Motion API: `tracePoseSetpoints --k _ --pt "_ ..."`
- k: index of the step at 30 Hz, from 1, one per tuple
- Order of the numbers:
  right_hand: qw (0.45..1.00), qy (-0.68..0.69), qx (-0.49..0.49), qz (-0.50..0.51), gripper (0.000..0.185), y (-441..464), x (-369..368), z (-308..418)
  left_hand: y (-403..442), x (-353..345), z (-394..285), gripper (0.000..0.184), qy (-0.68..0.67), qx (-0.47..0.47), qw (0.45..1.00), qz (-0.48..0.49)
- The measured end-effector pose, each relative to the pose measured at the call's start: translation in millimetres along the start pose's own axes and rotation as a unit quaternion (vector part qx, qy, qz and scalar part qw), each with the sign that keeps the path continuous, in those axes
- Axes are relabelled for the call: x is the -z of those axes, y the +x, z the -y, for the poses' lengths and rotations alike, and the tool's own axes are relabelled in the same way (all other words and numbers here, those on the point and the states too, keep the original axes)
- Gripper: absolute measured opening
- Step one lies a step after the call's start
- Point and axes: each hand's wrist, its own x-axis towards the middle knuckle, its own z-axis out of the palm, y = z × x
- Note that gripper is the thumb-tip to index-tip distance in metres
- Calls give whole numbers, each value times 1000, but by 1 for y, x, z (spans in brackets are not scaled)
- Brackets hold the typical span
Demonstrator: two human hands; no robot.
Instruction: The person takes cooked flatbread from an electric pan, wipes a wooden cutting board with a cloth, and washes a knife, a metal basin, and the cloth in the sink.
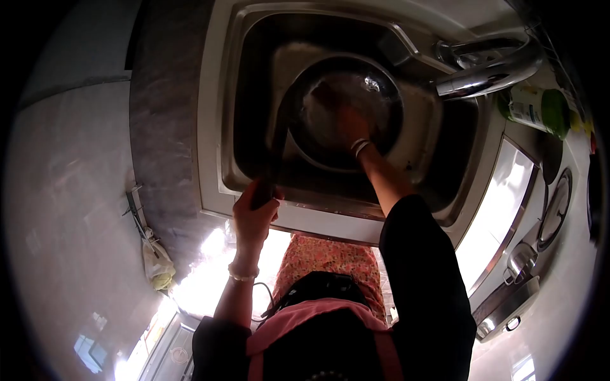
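Round dark pan (321, 130), upright and wet inside, in the metal sink (414, 151)

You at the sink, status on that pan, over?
Left hand grips pan handle. Right hand inside pan, grip unclear. Pan sits in sink. Faucet at right, clear of pan.

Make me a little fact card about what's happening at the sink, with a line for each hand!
Place: kitchen sink
In it: pan
Left hand: gripping the pan's dark handle
Right hand: inside the pan; too dark to tell if it holds anything
Faucet: shiny metal, at the picture's right
Near faucet: bottle, partly green
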Motion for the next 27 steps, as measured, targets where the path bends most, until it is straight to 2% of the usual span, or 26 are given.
tracePoseSetpoints --k 1,4,7,10,13,15,16,17,18,19,25,27 --pt "995 -63 72 16 26 -7 -5 8 -2 1 1 37 0 1 1000 2" --pt "989 35 -138 -26 22 1 -1 -2 -1 0 2 36 -2 -10 1000 0" --pt "992 -115 55 -7 22 -7 -34 -2 0 2 1 33 1 -24 1000 7" --pt "985 72 -159 -11 27 -5 -3 -9 -1 4 4 29 -17 -31 999 19" --pt "983 -39 -46 175 31 -15 6 -4 -5 4 -1 25 -25 -36 999 14" --pt "964 202 -7 175 33 -25 8 -22 -5 6 1 23 -27 -43 998 24" --pt "932 321 20 170 34 -23 15 -25 -4 7 0 25 -37 -42 998 32" --pt "826 500 -52 257 34 -29 24 -30 -5 8 0 26 -46 -39 997 38" --pt "676 648 -124 329 35 -37 59 -31 -5 8 -1 28 -58 -36 997 48" --pt "489 761 -191 382 35 -45 90 -31 -5 9 -2 24 -76 -26 995 50" --pt "554 750 -70 354 29 -64 199 -34 -7 10 -20 9 -205 54 974 77" --pt "624 710 -71 318 26 -70 236 -27 -6 10 -23 5 -226 55 965 118"
